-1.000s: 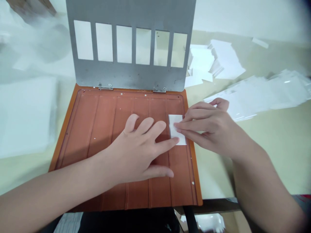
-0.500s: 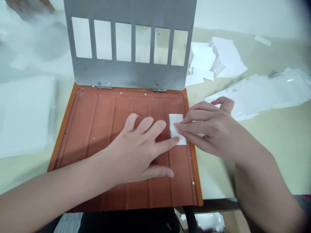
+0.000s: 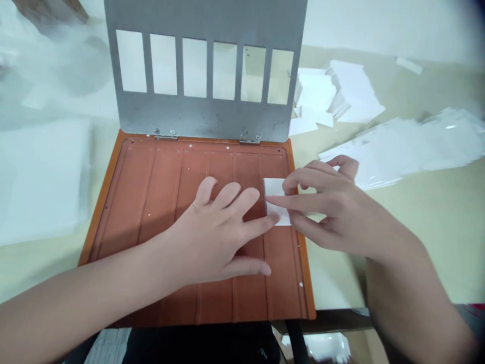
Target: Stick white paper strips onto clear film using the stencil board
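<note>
The right hand (image 3: pixel 333 207) is half closed, its fingers pinching a small white paper slip (image 3: pixel 276 187) on the orange ribbed tray (image 3: pixel 99 202). The left hand (image 3: pixel 212 232) rests open and spread on the tray, one fingertip at the slip. A hinged steel plate (image 3: pixel 204 119) with six windows rises behind, and loose white paper sheets (image 3: pixel 409 146) lie to the right.

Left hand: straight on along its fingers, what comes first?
The small white paper piece on the orange tray; the left hand seems already to touch it, though depth is unclear.

Bright, even light, soft blur toward the edges
</note>
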Action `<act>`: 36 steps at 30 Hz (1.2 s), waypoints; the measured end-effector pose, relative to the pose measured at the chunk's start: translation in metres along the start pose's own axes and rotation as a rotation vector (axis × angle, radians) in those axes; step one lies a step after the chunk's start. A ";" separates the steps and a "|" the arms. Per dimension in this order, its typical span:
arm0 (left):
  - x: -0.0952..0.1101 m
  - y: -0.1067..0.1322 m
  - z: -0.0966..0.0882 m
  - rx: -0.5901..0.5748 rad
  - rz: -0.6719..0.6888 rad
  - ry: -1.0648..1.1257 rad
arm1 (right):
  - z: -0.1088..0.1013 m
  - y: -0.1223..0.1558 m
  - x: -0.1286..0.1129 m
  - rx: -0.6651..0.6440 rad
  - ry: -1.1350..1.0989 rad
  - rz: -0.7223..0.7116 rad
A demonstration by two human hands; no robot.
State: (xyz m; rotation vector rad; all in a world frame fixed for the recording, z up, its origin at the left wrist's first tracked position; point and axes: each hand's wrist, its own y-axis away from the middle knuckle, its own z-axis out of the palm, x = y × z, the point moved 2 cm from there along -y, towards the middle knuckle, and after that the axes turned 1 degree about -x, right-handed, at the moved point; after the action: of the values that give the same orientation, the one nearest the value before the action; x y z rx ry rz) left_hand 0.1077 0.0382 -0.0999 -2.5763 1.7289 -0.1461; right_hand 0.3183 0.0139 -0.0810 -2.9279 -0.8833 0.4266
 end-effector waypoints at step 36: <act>-0.001 0.010 0.003 0.036 0.095 0.060 | 0.011 -0.015 0.025 0.108 -0.512 0.352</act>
State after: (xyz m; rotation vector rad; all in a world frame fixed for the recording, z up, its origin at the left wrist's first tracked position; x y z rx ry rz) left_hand 0.0987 0.0350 -0.1038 -2.4838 1.8460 -0.2514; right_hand 0.3273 0.0397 -0.0957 -2.9095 -0.3410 1.2405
